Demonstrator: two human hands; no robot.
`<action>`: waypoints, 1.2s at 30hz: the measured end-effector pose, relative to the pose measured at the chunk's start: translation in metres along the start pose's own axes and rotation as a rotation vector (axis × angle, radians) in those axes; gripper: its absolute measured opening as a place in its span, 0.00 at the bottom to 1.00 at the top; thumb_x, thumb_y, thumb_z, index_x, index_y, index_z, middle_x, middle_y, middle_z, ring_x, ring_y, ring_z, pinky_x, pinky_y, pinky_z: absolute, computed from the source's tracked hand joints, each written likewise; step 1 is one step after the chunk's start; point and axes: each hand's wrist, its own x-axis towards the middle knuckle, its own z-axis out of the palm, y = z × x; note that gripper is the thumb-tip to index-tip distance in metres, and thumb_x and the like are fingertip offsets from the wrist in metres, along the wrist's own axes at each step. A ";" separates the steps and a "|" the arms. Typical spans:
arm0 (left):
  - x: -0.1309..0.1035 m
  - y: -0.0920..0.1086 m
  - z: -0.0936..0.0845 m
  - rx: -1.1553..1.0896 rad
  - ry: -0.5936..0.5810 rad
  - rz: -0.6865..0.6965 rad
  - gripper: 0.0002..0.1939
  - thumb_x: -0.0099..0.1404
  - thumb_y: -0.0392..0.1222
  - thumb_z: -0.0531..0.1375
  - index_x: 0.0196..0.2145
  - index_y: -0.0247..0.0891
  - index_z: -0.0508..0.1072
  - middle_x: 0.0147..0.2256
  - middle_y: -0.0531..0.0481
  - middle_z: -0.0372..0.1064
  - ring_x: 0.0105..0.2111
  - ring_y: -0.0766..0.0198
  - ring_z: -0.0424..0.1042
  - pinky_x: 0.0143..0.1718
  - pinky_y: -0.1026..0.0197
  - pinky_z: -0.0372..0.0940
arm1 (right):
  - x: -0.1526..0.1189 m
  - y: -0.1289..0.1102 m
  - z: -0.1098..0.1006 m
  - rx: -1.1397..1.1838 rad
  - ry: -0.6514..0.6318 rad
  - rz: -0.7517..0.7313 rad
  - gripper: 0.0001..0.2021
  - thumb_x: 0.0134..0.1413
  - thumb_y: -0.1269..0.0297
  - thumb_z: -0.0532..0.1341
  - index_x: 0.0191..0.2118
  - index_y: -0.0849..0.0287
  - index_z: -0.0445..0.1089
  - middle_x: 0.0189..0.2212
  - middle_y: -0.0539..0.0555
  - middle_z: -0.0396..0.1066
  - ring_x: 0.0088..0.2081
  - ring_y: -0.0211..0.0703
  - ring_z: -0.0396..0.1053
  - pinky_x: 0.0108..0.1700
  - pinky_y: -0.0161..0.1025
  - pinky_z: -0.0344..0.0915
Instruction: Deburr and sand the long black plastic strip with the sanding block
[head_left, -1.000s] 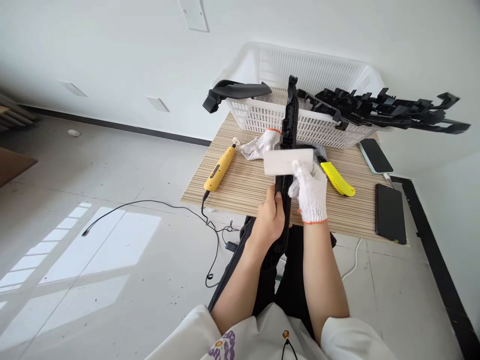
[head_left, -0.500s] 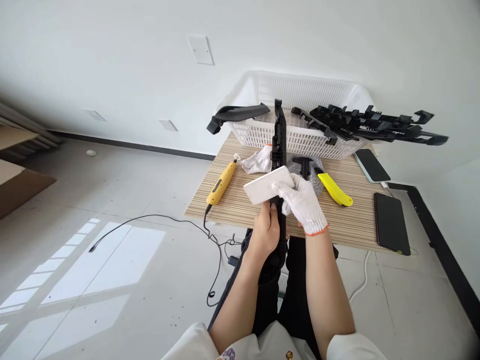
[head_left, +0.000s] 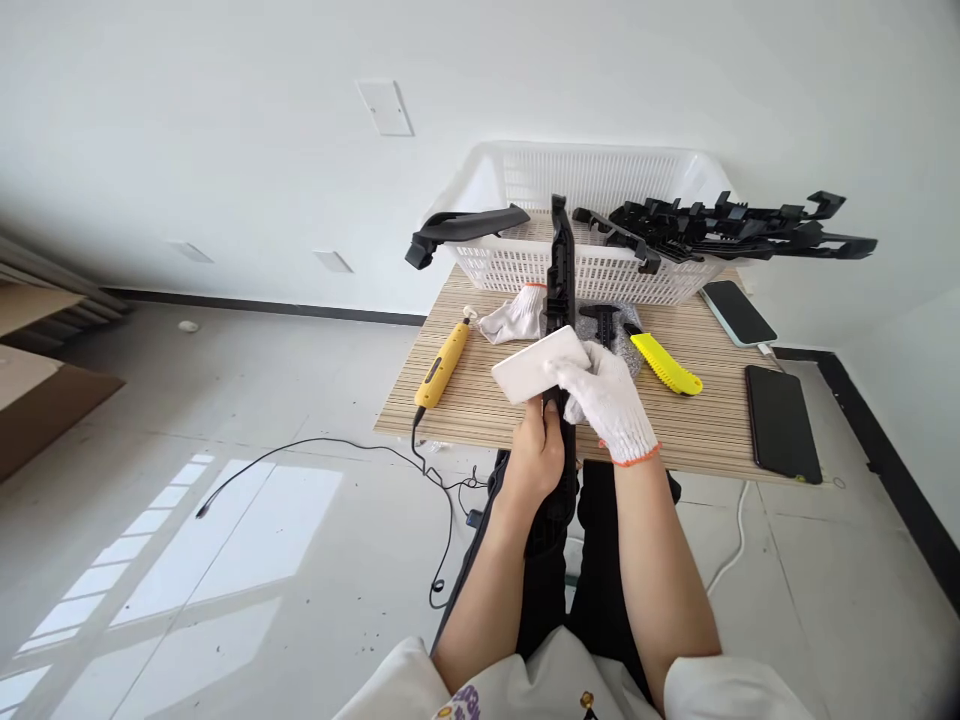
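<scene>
My bare left hand (head_left: 538, 450) is closed around a long black plastic trim part (head_left: 559, 265), which runs from my lap up over the table. In a white knit glove with an orange cuff, my right hand (head_left: 606, 395) pinches a thin white rectangular plate (head_left: 536, 366). That plate crosses over the black part just above my left fingers and hides a stretch of it. I cannot tell whether the two touch.
A white plastic basket (head_left: 517, 268) at the back holds several black parts (head_left: 675, 232). On the wooden table (head_left: 480, 425) lie a yellow rotary tool (head_left: 442, 366), another glove (head_left: 517, 316), black calipers (head_left: 600, 318), a yellow-handled knife (head_left: 666, 364) and two phones (head_left: 782, 424). A cable crosses the floor.
The whole view has shifted slightly. Both hands keep their hold on the black part and the white plate, with hardly any movement against each other.
</scene>
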 end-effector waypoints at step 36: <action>0.001 -0.002 -0.002 -0.056 -0.011 -0.042 0.18 0.74 0.49 0.45 0.57 0.44 0.62 0.28 0.50 0.74 0.25 0.58 0.75 0.34 0.54 0.71 | 0.008 -0.003 -0.003 0.005 -0.027 0.049 0.17 0.47 0.50 0.68 0.32 0.56 0.66 0.11 0.43 0.63 0.11 0.34 0.62 0.11 0.27 0.53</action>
